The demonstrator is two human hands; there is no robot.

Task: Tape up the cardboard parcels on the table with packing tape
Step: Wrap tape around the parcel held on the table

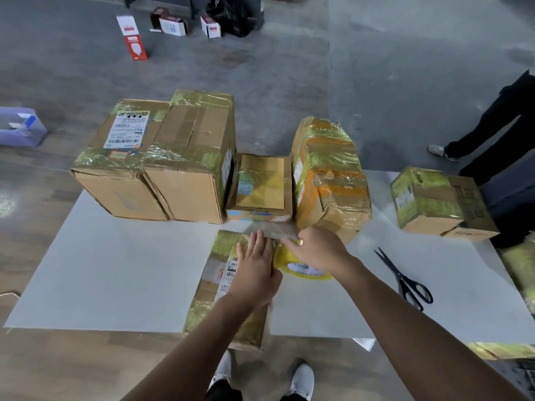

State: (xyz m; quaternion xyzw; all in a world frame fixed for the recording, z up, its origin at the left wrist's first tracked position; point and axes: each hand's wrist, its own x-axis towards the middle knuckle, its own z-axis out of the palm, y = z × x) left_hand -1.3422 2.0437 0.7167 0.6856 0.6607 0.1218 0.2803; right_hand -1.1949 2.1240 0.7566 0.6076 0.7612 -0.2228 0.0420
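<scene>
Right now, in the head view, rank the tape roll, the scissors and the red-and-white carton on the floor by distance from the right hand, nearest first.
1. Tape roll, under the right hand, which grips it.
2. Scissors, on the table to its right.
3. Red-and-white carton, on the floor beyond the table, far left.

A white counter (115, 270) is set on a grey concrete floor (376, 68). Small red-and-white cartons (135, 39) and a black bag (228, 15) are seen lying on it at the far side.
</scene>
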